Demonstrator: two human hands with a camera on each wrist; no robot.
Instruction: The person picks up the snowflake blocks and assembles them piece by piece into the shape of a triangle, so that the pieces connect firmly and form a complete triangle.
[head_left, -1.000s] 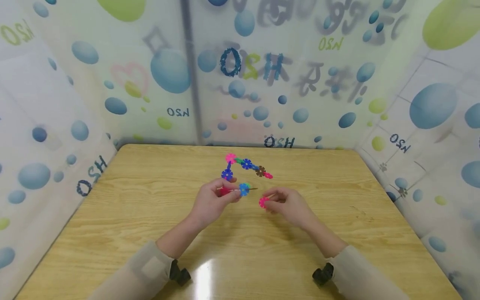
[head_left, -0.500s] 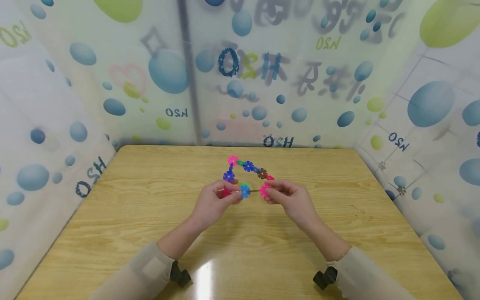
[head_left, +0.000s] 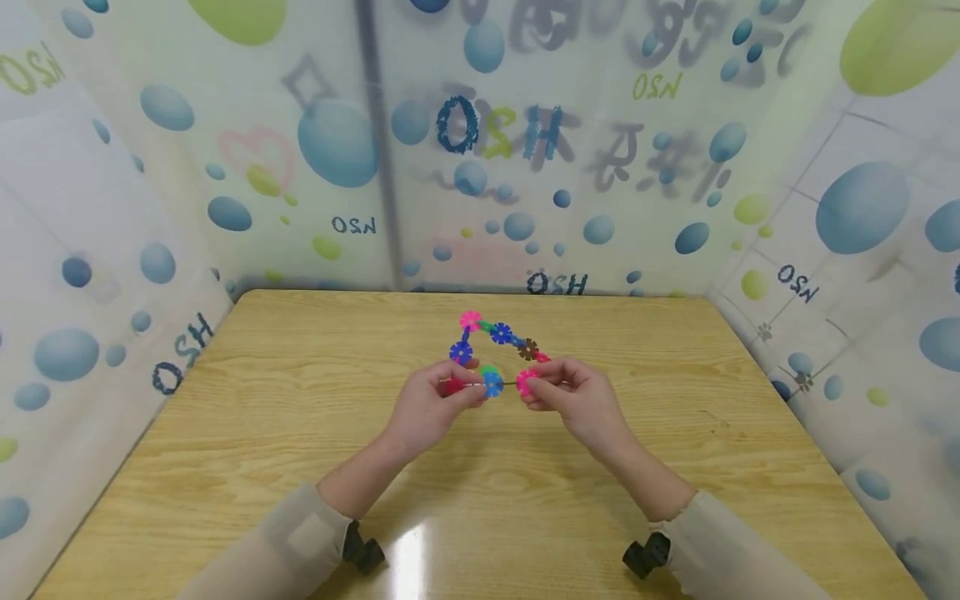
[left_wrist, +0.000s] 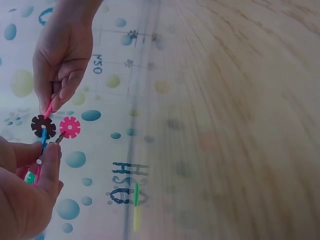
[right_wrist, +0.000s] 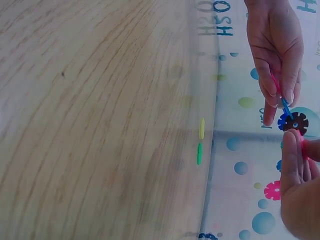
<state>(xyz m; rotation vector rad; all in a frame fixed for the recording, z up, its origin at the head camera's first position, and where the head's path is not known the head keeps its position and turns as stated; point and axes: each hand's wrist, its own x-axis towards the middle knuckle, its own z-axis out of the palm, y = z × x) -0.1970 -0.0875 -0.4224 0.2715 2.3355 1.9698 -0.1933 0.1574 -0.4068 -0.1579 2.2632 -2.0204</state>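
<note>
A chain of slotted, flower-shaped plastic discs (head_left: 501, 333) loops above the table in the head view. My left hand (head_left: 427, 404) pinches it beside a light blue disc (head_left: 492, 384). From that disc sticks out a brown disc (left_wrist: 43, 126), edge-on in the head view. Between its thumb and fingers my right hand (head_left: 585, 396) pinches a pink disc (head_left: 525, 383), its edge right at the brown one. The chain's far part holds a pink disc (head_left: 470, 321), dark blue discs (head_left: 461, 352) and another brown disc (head_left: 528, 348), ending in a pink disc (left_wrist: 69, 127) near the right hand.
The wooden table (head_left: 300, 358) reaches back to a wall sheet (head_left: 480, 208) printed with bubbles and letters. Both wrists carry small black cameras (head_left: 647, 554). A thin green and yellow strip (right_wrist: 202, 128) shows in the wrist views.
My right hand has moved left and slightly up, bringing its pink disc from apart to the brown disc's edge. The chain has shifted slightly right; the left hand has barely moved.
</note>
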